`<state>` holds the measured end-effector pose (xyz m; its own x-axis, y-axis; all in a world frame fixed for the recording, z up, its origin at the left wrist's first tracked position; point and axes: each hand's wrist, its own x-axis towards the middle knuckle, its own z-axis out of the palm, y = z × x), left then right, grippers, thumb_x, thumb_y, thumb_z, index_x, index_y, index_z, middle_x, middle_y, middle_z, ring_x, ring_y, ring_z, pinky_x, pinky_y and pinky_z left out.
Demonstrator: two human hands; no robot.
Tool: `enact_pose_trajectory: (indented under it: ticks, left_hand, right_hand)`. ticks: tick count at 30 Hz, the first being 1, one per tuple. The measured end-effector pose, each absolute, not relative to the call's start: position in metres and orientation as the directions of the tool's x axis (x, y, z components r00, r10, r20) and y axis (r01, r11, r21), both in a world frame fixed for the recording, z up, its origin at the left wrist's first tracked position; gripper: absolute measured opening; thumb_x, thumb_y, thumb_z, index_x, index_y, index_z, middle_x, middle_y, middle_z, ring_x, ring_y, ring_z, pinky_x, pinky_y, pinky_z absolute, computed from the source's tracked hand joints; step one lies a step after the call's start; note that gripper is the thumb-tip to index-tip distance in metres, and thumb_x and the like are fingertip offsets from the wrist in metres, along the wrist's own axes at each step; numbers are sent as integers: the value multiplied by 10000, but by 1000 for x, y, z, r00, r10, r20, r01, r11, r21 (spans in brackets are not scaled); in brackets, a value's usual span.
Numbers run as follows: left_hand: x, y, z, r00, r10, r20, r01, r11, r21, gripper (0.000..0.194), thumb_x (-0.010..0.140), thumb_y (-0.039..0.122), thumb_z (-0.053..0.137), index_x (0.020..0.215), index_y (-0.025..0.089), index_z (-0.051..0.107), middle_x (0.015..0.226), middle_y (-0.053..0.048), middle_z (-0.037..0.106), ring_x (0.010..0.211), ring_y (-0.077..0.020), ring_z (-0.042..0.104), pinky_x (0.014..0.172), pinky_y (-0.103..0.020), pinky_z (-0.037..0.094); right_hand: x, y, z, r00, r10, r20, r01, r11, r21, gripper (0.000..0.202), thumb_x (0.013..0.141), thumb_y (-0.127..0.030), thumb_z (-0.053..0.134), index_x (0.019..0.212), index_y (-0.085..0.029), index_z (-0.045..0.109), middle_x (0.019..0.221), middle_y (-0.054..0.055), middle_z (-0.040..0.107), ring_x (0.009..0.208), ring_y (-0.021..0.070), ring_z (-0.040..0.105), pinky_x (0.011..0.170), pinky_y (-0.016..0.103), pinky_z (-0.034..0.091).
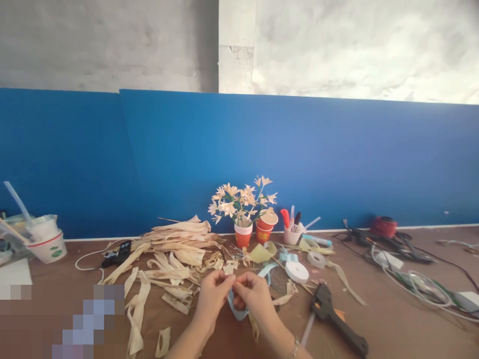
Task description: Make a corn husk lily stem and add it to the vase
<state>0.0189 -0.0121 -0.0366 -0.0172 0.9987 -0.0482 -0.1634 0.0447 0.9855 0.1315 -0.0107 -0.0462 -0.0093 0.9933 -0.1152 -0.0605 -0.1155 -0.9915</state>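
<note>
I have the left hand (214, 296) and the right hand (257, 296) meeting fingertip to fingertip, each drawn into a thumb-and-finger pinch; what sits between the tips is too small for me to make out. A light-blue strip (238, 313) curves down in the gap between my two hands, and I cannot tell whether either pinch has hold of it. To my right, just past the knuckles, I see a white ribbon roll (297, 272), and nearer to me a black glue gun (329, 314) lying on the brown tabletop (220, 344). On my left, dry pale strips (175, 254) spread in a loose heap. Farther out, pale flowers (245, 195) stand in a red-and-white cup (243, 236), with a pen holder (292, 236) to their right. Tangled cables (407, 281) lie far right, a white tub (50, 250) sits far left, and a blue partition (292, 144) runs behind everything
</note>
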Motion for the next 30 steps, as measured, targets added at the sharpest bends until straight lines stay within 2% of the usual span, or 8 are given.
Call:
enact_pose_trajectory:
  ticks: [4, 8, 11, 15, 19, 25, 30]
  left_hand:
    - [17, -10, -36, -39, 998, -41, -157, 34, 987, 298, 615, 381, 689, 556, 165, 492, 384, 97, 381, 349, -30, 260, 365, -173, 162]
    - [15, -11, -33, 8, 998, -66, -187, 66, 980, 286, 612, 387, 687, 577, 155, 524, 385, 91, 393, 351, -34, 287, 362, -170, 163]
    - [15, -11, -31, 69, 996, -61, -190, 73, 979, 281, 610, 391, 689, 607, 145, 555, 384, 89, 402, 349, -33, 283, 357, -168, 163]
    - [11, -9, -27, 106, 993, -43, -148, 58, 987, 309, 604, 417, 695, 577, 147, 548, 379, 78, 425, 341, -32, 282, 355, -175, 173]
    - [4, -7, -22, 152, 988, -42, -103, 58, 993, 314, 606, 426, 700, 590, 141, 571, 385, 69, 446, 350, -41, 314, 364, -180, 207]
    - [2, -7, -22, 194, 980, -30, -192, 69, 979, 298, 599, 403, 719, 652, 136, 595, 419, 56, 490, 391, -55, 367, 392, -180, 264]
    - [4, -7, -26, 201, 980, -8, -212, 51, 976, 257, 627, 366, 700, 664, 132, 600, 427, 50, 497, 415, -65, 393, 409, -180, 293]
  right_hand:
    - [137, -8, -46, -147, 981, -129, -37, -135, -990, 441, 544, -534, 705, 662, -138, 548, 494, -6, 604, 344, 84, 509, 343, 178, 349]
    - [145, -7, -45, -244, 957, -158, -8, -165, -986, 414, 534, -494, 716, 665, -129, 570, 600, 22, 646, 380, 92, 548, 325, 167, 319]
    - [147, -8, -44, -237, 959, -158, 33, -154, -987, 329, 544, -411, 719, 616, -122, 578, 560, 17, 636, 396, 91, 553, 328, 157, 285]
    - [145, -9, -43, -209, 965, -160, 30, -157, -987, 272, 556, -361, 708, 588, -134, 561, 437, -7, 591, 363, 85, 509, 360, 172, 321]
    - [144, -8, -44, -172, 977, -129, -3, -131, -991, 287, 557, -374, 716, 585, -148, 540, 396, -16, 567, 347, 90, 488, 365, 185, 323]
    - [143, -10, -43, -188, 975, -118, -112, -141, -984, 385, 516, -451, 759, 606, -139, 552, 435, -3, 583, 356, 83, 478, 393, 205, 359]
    - [141, -11, -42, -153, 980, -131, -121, -150, -981, 408, 493, -464, 773, 592, -140, 546, 418, -9, 567, 359, 85, 476, 397, 207, 353]
